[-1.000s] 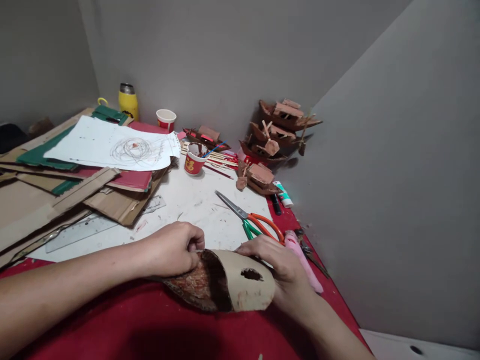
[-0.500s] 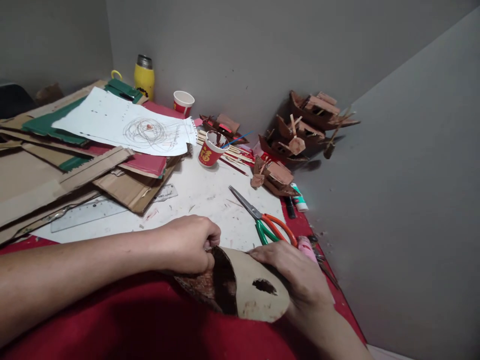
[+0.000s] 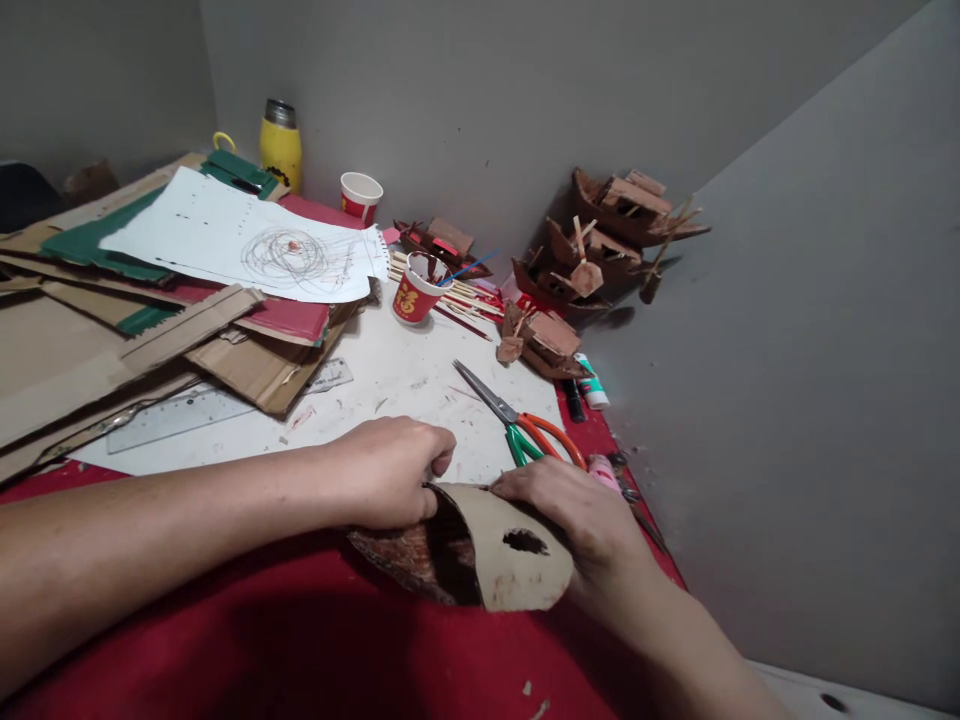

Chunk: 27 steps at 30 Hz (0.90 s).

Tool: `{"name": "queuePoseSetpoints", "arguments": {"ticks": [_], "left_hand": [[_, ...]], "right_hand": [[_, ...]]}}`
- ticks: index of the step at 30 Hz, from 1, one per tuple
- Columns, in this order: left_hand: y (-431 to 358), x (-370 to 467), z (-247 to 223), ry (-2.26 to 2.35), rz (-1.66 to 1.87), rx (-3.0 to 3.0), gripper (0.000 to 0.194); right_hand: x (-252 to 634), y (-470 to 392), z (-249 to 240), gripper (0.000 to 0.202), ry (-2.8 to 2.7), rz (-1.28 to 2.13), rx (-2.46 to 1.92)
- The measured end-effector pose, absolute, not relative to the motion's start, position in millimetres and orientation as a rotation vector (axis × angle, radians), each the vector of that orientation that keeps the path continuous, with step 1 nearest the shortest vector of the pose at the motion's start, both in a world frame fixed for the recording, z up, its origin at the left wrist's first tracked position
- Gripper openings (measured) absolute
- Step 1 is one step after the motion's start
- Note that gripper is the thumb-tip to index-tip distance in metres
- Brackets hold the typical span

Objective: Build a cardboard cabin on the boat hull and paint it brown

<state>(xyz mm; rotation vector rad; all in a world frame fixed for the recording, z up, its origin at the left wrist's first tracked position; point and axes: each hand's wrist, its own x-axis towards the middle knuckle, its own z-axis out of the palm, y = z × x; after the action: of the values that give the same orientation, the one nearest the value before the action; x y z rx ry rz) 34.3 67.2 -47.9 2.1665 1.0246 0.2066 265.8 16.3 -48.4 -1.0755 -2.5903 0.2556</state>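
Note:
A cardboard model boat (image 3: 409, 560) lies near the table's front edge, its inside painted brown. Over its right part curves a pale card cover (image 3: 517, 565) with a dark ragged hole. My left hand (image 3: 394, 470) is closed, its fingers pinching the boat's far rim beside the cover's open edge; the fingertips are partly hidden. My right hand (image 3: 577, 510) wraps round the right end of the boat and cover, thumb side out of sight. Just beyond that hand rest scissors (image 3: 517, 415) with green and orange handles, blades spread slightly.
Finished brown model boats (image 3: 607, 245) stand against the wall. A red paper cup (image 3: 418, 290) with brown paint sits by wooden sticks (image 3: 469, 298). Cardboard pieces (image 3: 187, 335), a drawn-on paper (image 3: 225, 240) and a clear ruler (image 3: 180, 418) lie left. A yellow bottle (image 3: 280, 150) stands behind.
The view has shifted slightly. My left hand has moved a little at the boat's rim, its knuckles rolling to the right. My right hand keeps its hold on the boat.

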Motion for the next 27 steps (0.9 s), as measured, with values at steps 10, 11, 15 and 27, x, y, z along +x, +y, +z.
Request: {"name": "queuePoseSetpoints", "arguments": {"ticks": [10, 11, 15, 27], "left_hand": [[62.5, 35.4, -50.1, 0.931, 0.250, 2.209, 0.028], [61.8, 35.5, -50.0, 0.920, 0.255, 2.210, 0.029], [60.0, 34.9, -47.7, 0.887, 0.264, 2.215, 0.036], [43.1, 28.8, -35.3, 0.749, 0.161, 2.415, 0.011]], "right_hand": [[263.2, 26.4, -44.7, 0.012, -2.569, 0.399, -1.110], [263.6, 28.1, -44.0, 0.018, -2.543, 0.446, -1.141], [264.2, 34.7, -36.3, 0.044, -2.512, 0.665, -1.269], [252.9, 23.4, -33.9, 0.017, -2.618, 0.842, -1.190]]}}
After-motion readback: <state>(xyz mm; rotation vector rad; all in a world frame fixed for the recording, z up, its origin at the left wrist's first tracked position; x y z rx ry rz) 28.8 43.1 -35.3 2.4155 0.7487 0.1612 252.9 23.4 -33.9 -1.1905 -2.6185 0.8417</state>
